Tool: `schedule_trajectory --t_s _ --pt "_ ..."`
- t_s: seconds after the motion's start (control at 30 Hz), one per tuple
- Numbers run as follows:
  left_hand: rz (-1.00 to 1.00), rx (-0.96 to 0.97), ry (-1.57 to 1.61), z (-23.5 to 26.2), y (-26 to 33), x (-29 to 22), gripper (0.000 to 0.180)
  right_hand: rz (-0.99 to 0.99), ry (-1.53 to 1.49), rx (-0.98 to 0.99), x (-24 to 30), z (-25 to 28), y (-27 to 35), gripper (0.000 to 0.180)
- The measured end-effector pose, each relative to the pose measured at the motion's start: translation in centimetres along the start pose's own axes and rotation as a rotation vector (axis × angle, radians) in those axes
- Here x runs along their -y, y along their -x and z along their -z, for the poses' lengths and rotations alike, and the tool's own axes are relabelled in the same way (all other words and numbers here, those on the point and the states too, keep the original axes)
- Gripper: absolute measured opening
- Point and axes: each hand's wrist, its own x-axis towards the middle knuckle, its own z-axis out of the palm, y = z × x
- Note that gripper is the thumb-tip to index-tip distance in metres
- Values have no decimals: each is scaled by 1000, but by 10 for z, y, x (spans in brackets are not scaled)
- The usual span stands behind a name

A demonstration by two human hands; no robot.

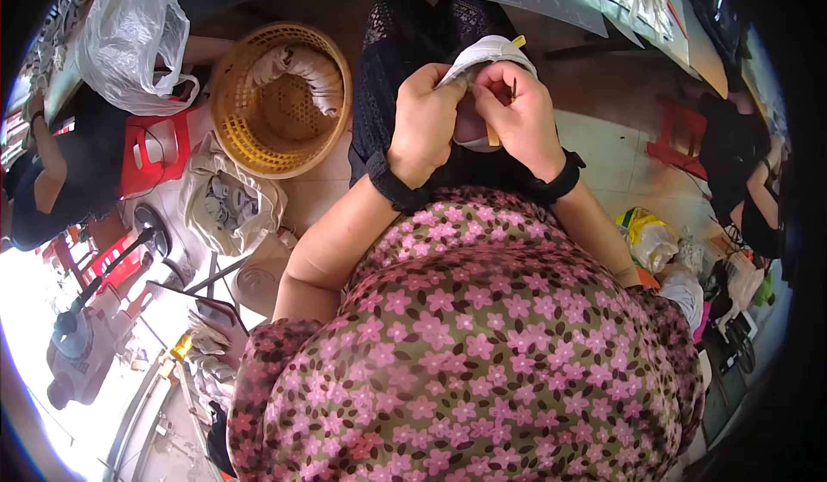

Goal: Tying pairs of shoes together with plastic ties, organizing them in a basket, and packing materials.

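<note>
A white cloth piece (487, 51) with a rounded, curved edge is held up in front of my lap, and a small yellow tab (519, 41) sticks out at its top right. My left hand (425, 126) pinches its left side between thumb and fingers. Close beside it, my right hand (524, 124) is closed on the right side, the fingertips of both hands nearly meeting. A thin tan strip (493, 135) shows below the right fingers, and a small dark tip (514, 87) shows between them. Whether these belong to one tool I cannot tell.
To the left stands a yellow-brown woven basket (226, 142) with pale rolled bundles inside. Near it are an open cloth sack (196, 211), a clear plastic bag (129, 43) and a red stool (164, 150). A table edge (551, 8) lies ahead; other people sit at both sides.
</note>
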Motion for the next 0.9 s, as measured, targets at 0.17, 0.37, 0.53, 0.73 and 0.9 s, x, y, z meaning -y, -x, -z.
schedule_trajectory --t_s 0.17,0.37,0.53,0.73,0.9 --pt "-386 -58 -454 -2 3 -1 12 -16 40 -30 4 -2 -2 12" --pt "-537 -59 -553 -1 5 -6 13 52 -81 -47 -6 -1 -7 18" --pt "-606 -66 -596 0 3 -3 12 31 -28 -14 -5 0 -6 15" --pt "-434 -91 -499 -2 4 2 13 18 -9 22 -1 1 -5 11" --pt "-262 -70 -324 -3 -2 2 13 4 11 21 -3 2 -5 10"
